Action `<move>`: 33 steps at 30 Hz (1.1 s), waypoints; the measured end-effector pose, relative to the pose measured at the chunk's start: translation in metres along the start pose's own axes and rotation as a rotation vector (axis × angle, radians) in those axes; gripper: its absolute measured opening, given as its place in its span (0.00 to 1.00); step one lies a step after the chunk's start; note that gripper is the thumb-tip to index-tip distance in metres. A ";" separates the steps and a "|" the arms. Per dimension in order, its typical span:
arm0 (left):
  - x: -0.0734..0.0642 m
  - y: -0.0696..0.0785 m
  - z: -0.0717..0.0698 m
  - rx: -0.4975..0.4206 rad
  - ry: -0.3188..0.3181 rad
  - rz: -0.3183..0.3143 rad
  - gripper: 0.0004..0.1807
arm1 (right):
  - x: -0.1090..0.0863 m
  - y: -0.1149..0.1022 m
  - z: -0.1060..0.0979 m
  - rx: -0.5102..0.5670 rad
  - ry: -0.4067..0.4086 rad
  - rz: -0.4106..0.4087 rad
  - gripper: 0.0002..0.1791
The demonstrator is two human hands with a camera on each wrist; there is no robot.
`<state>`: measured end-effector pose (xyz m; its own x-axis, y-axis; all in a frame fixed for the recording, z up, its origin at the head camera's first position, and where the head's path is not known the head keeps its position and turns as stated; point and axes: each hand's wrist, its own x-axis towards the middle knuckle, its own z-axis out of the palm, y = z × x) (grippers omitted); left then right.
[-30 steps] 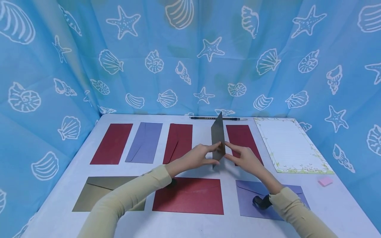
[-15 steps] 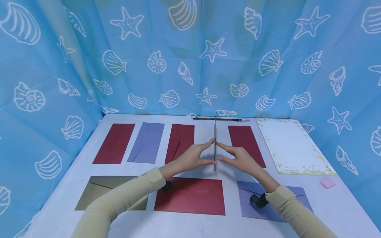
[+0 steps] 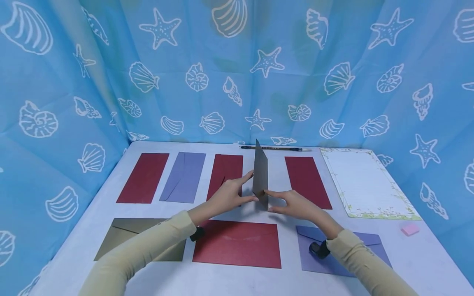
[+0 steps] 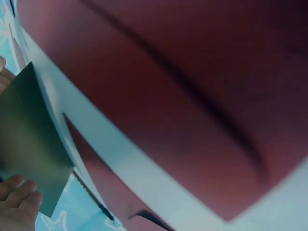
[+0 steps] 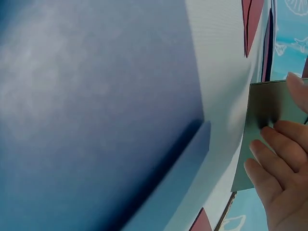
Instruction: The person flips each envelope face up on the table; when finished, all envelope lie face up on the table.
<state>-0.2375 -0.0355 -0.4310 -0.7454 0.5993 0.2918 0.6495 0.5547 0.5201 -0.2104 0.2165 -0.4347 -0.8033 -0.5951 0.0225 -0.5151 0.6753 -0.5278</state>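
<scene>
A dark gold envelope (image 3: 261, 168) stands upright at the middle of the table, between both hands. My left hand (image 3: 227, 194) is on its left side, fingertips and thumb reaching toward it. On the opposite side, my right hand (image 3: 296, 203) touches its near lower part with extended fingers. In the right wrist view, spread fingers (image 5: 276, 159) lie against the gold face. The left wrist view shows fingers (image 4: 19, 199) at the envelope's (image 4: 29, 139) lower part. Whether its bottom edge meets the table cannot be told.
On the white table lie red envelopes (image 3: 237, 244) (image 3: 142, 179), purple envelopes (image 3: 183, 176) (image 3: 329, 255) and another gold envelope (image 3: 122, 236). A brush (image 3: 274, 148) lies at the back. Patterned paper (image 3: 366, 181) and a pink sticky-note pad (image 3: 410, 230) are at the right.
The upright gold envelope has moved left and turned, passing through edge-on. Both hands have moved left with it.
</scene>
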 end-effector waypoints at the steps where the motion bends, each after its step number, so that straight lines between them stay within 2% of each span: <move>1: -0.002 -0.001 0.000 0.009 0.008 -0.003 0.48 | 0.000 0.000 0.000 -0.005 -0.007 -0.005 0.34; 7: -0.010 -0.008 -0.001 0.036 0.023 -0.041 0.48 | 0.000 -0.002 0.000 -0.013 -0.030 -0.009 0.34; 16: -0.017 -0.015 -0.003 0.009 0.011 -0.072 0.45 | 0.000 0.001 0.001 -0.041 -0.040 0.010 0.33; 21: -0.014 -0.016 -0.004 0.044 -0.051 -0.080 0.44 | -0.004 0.005 0.000 -0.068 -0.035 0.008 0.32; 28: -0.006 -0.014 -0.010 0.157 -0.177 -0.072 0.43 | -0.007 0.010 -0.003 -0.081 -0.039 0.010 0.32; 33: 0.000 -0.015 -0.011 0.224 -0.239 -0.053 0.43 | -0.009 0.012 -0.007 -0.076 -0.045 0.011 0.31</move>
<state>-0.2492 -0.0499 -0.4297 -0.7398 0.6702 0.0588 0.6476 0.6857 0.3322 -0.2112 0.2326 -0.4354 -0.7954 -0.6057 -0.0222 -0.5293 0.7120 -0.4615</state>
